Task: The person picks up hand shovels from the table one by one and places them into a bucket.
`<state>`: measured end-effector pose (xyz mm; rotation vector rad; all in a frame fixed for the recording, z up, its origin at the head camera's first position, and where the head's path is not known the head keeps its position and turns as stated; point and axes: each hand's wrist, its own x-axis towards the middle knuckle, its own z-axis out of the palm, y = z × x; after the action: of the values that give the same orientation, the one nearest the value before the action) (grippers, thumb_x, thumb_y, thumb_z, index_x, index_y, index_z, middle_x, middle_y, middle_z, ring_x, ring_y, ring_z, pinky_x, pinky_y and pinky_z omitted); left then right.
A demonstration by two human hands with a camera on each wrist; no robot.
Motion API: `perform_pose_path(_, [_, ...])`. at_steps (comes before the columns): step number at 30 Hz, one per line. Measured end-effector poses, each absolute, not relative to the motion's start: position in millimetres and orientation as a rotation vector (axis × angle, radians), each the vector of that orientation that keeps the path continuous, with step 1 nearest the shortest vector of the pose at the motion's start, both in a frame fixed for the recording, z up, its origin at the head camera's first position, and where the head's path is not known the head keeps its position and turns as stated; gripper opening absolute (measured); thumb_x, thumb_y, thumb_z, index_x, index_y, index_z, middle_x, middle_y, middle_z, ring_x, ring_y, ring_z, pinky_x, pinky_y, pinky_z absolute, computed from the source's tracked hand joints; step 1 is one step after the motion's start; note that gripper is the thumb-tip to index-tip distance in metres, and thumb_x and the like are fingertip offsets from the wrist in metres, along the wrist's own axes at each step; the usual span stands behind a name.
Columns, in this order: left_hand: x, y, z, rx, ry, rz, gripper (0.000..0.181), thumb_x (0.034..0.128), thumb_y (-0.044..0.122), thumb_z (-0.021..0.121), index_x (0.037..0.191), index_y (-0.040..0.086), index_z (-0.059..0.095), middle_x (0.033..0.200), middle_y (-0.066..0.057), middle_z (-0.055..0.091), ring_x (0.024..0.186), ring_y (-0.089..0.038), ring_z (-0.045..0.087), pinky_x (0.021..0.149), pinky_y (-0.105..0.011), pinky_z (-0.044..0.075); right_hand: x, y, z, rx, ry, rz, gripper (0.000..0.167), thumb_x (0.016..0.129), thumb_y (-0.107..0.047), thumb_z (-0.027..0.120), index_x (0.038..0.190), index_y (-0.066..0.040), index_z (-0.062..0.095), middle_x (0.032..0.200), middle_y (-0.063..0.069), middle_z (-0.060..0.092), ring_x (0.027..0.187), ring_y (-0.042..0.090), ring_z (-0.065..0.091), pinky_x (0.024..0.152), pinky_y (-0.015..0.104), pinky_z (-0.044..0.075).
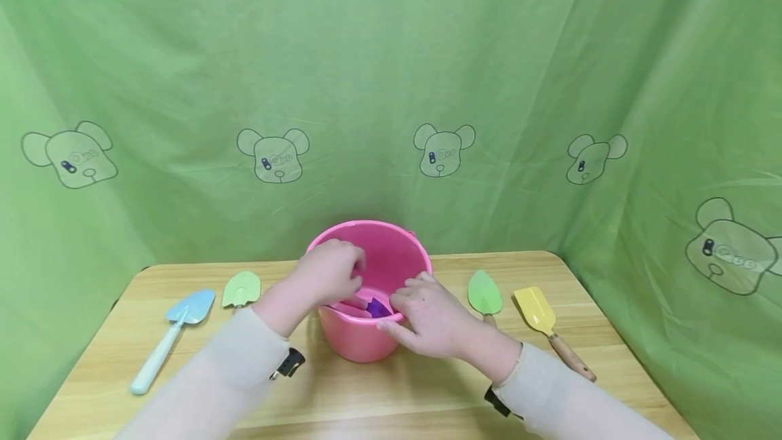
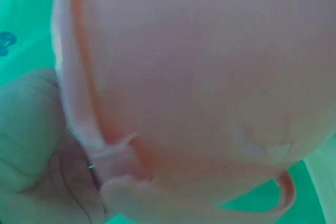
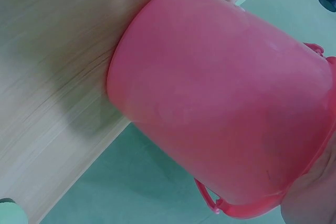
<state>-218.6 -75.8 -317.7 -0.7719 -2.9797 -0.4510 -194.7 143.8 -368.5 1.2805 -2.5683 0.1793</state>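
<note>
A pink bucket point(image 1: 362, 341) stands on the wooden table. My left hand point(image 1: 330, 271) lies over its left rim, curled fingers hanging inside; in the left wrist view its palm point(image 2: 63, 182) is against the rim beside the handle's lug. At the right front rim my right hand point(image 1: 430, 314) grips the edge, thumb outside and fingers inside. Within the bucket, close to the right fingertips, shows a small purple thing point(image 1: 377, 308) with pink pieces beside it; their kind is unclear. The right wrist view shows the bucket's outer wall point(image 3: 210, 93) and part of the right hand.
Left of the bucket lie a light blue trowel point(image 1: 191, 307) and a small green shovel point(image 1: 241, 288). On the right are a green trowel point(image 1: 485, 292) and a yellow shovel point(image 1: 535, 309) with a wooden handle. A green cloth point(image 1: 360, 87) hangs behind and beside the table point(image 1: 330, 402).
</note>
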Motion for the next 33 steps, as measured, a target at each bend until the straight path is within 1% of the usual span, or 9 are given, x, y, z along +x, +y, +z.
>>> perform_pose_path(2, [-216.2,-79.8,-314.5,-0.757,-2.968,-0.462,0.008,0.0882,0.015,0.071,0.096,0.011,0.071,0.089,0.002,0.065,0.088,-0.017,0.062,0.083,-0.035,0.053,-194.9,143.9,-368.7,1.283,-2.564,0.181,0.041,0.100,-0.054,0.046,0.071,-0.025,0.046,0.067,-0.014,0.040,0.070,0.009,0.039,0.077,0.031,0.036])
perform_pose_path(6, [-212.4,-88.3,-308.4,-0.719,-2.967,-0.519,0.011,0.0900,0.017,0.069,0.100,0.011,0.070,0.093,0.001,0.065,0.076,-0.013,0.060,0.068,-0.029,0.053,-195.2,144.0,-368.7,1.284,-2.561,0.180,0.041,0.100,-0.054,0.046,0.071,-0.025,0.046,0.067,-0.014,0.040,0.069,0.009,0.039,0.077,0.031,0.036])
perform_pose_path(7, [-211.3,-90.7,-307.3,-0.711,-2.966,-0.522,0.012,0.0903,0.018,0.069,0.101,0.011,0.070,0.094,0.000,0.065,0.076,-0.013,0.060,0.066,-0.028,0.053,-195.3,143.9,-368.9,1.283,-2.563,0.178,0.042,0.100,-0.054,0.046,0.071,-0.025,0.047,0.067,-0.014,0.041,0.070,0.009,0.039,0.077,0.031,0.036])
perform_pose_path(9, [-209.4,-96.1,-306.1,-0.700,-2.954,-0.526,0.013,0.0907,0.018,0.069,0.102,0.011,0.070,0.095,-0.001,0.065,0.080,-0.015,0.060,0.068,-0.030,0.053,-195.4,143.3,-369.2,1.281,-2.571,0.176,0.042,0.100,-0.055,0.045,0.072,-0.025,0.047,0.067,-0.014,0.041,0.070,0.009,0.039,0.077,0.031,0.036])
perform_pose_path(12, [-206.1,-104.8,-305.8,-0.686,-2.921,-0.512,0.013,0.0910,0.019,0.068,0.101,0.012,0.070,0.099,-0.002,0.065,0.094,-0.021,0.059,0.082,-0.037,0.054,-195.1,142.7,-369.6,1.285,-2.579,0.176,0.042,0.100,-0.055,0.045,0.072,-0.025,0.048,0.068,-0.014,0.042,0.070,0.009,0.041,0.077,0.031,0.037])
perform_pose_path(14, [-205.0,-111.0,-307.6,-0.682,-2.890,-0.507,0.012,0.0910,0.019,0.068,0.101,0.012,0.070,0.100,-0.003,0.066,0.099,-0.024,0.060,0.088,-0.042,0.052,-194.8,142.7,-369.3,1.289,-2.580,0.178,0.041,0.100,-0.055,0.045,0.073,-0.025,0.049,0.068,-0.015,0.042,0.070,0.009,0.041,0.077,0.031,0.037])
perform_pose_path(18, [-202.8,-121.2,-311.2,-0.662,-2.823,-0.500,0.012,0.0897,0.016,0.068,0.100,0.010,0.070,0.100,-0.005,0.066,0.098,-0.026,0.061,0.088,-0.044,0.052,-194.3,143.3,-368.0,1.290,-2.581,0.179,0.041,0.100,-0.055,0.045,0.073,-0.024,0.049,0.068,-0.014,0.042,0.071,0.009,0.040,0.077,0.031,0.036])
perform_pose_path(22, [-201.4,-130.1,-317.6,-0.618,-2.770,-0.514,0.015,0.0888,0.015,0.069,0.102,0.007,0.070,0.102,-0.007,0.065,0.096,-0.026,0.060,0.086,-0.044,0.052,-194.2,143.4,-367.7,1.285,-2.587,0.176,0.041,0.100,-0.055,0.045,0.073,-0.025,0.048,0.068,-0.014,0.042,0.071,0.009,0.040,0.077,0.031,0.036])
perform_pose_path(33, [-195.1,-154.2,-333.3,-0.397,-2.730,-0.587,0.028,0.0927,0.020,0.066,0.115,0.003,0.067,0.115,-0.014,0.065,0.111,-0.035,0.059,0.094,-0.054,0.049,-194.2,143.3,-367.7,1.295,-2.570,0.187,0.042,0.101,-0.054,0.045,0.071,-0.024,0.047,0.066,-0.015,0.040,0.068,0.009,0.038,0.076,0.031,0.035])
